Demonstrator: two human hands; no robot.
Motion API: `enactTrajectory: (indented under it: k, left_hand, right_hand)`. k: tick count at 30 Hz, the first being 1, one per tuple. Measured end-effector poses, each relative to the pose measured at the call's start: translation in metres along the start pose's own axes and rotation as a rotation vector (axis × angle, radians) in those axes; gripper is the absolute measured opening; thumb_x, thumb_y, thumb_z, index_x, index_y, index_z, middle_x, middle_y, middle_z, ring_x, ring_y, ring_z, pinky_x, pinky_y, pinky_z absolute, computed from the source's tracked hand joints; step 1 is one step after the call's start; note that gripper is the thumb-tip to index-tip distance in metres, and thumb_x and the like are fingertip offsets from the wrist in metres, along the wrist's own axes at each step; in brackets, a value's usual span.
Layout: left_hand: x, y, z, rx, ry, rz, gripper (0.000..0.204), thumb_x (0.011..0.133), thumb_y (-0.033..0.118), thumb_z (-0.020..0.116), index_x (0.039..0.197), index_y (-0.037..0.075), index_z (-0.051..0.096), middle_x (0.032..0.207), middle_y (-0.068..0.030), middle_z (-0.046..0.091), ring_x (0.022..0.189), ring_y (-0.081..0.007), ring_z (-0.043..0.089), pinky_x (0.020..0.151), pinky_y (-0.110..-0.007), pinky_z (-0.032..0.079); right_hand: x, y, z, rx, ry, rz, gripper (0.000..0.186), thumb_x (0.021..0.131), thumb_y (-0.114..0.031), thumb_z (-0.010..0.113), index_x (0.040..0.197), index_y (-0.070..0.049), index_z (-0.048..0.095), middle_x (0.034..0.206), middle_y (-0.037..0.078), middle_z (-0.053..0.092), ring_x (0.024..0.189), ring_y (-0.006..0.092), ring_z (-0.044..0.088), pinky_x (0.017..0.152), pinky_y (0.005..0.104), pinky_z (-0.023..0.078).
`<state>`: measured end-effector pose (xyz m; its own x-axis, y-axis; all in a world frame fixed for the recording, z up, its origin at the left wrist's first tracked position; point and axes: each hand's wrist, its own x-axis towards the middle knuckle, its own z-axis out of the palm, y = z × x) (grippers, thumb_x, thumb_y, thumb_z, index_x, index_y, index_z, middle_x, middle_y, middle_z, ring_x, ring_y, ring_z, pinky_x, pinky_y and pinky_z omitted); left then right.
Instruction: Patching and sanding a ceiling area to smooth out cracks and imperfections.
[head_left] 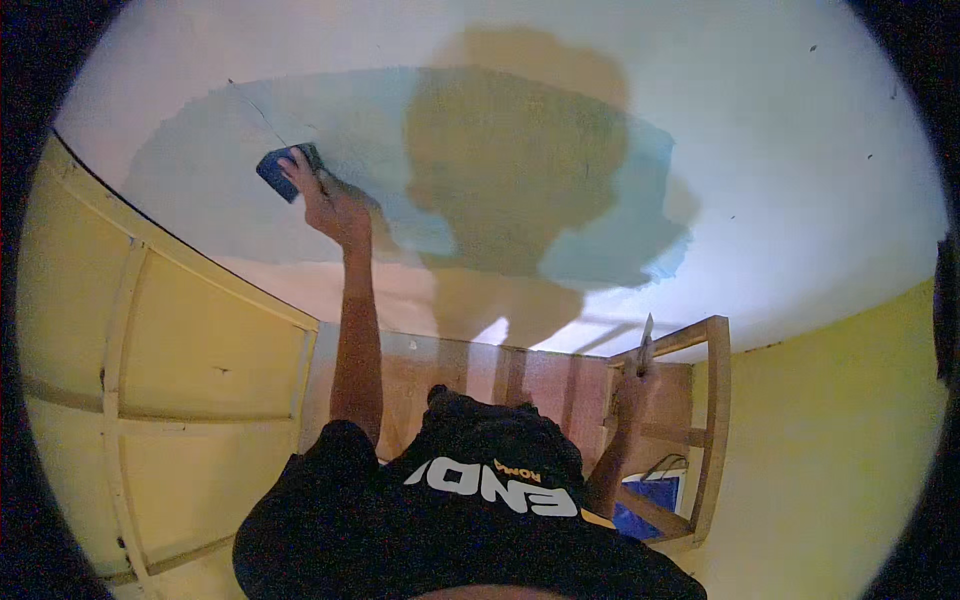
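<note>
Holding, in the head view, a dark block [271,180] over the left part of a blue-grey patch [350,110] on the white surface [800,130] with the left hand [337,207] spread across it, and gripping a thin blade [648,332], tip up, in the curled right hand [632,386] near the wooden frame [718,400].

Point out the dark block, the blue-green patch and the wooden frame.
Dark block [271,177]: head view, its uncovered left part.
Blue-green patch [365,125]: head view, its lit left part.
Wooden frame [718,400]: head view, its right upright.
</note>
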<state>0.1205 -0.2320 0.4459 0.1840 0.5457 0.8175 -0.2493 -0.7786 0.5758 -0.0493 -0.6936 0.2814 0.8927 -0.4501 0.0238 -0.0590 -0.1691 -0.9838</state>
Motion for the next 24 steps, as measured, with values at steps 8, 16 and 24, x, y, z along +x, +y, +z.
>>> enactTrajectory:
  k: [8,16,24]
  left_hand:
    - [-0.123,0.11,0.033,0.047,-0.855,0.548,0.073,0.078,-0.003,0.054,0.149,0.013,0.046,0.154,-0.0219,0.039,0.14,-0.0447,0.038,0.119,-0.057,0.024]
    - [-0.025,0.056,0.007,-0.002,-0.314,0.199,0.068,0.083,-0.008,0.048,0.149,0.01,0.045,0.158,-0.0242,0.032,0.145,-0.0487,0.028,0.12,-0.055,0.023]
    - [0.067,-0.031,-0.037,0.139,-0.057,0.068,0.07,0.083,-0.008,0.046,0.152,0.006,0.038,0.153,-0.03,0.036,0.141,-0.044,0.037,0.102,-0.042,0.049]
  right_hand:
    - [0.001,-0.014,0.015,-0.103,-0.093,-0.025,0.05,0.099,-0.012,0.058,0.147,-0.004,0.048,0.076,-0.001,0.053,0.063,0.0046,0.041,0.052,0.025,0.034]
    - [-0.005,-0.048,0.038,-0.208,-0.203,0.015,0.052,0.101,-0.016,0.054,0.151,-0.008,0.043,0.072,0.004,0.048,0.05,0.0104,0.031,0.044,0.0301,0.027]
    - [-0.018,-0.05,0.057,-0.22,-0.167,0.097,0.049,0.098,-0.015,0.06,0.146,-0.009,0.052,0.063,-0.005,0.041,0.049,0.006,0.036,0.044,0.0264,0.029]
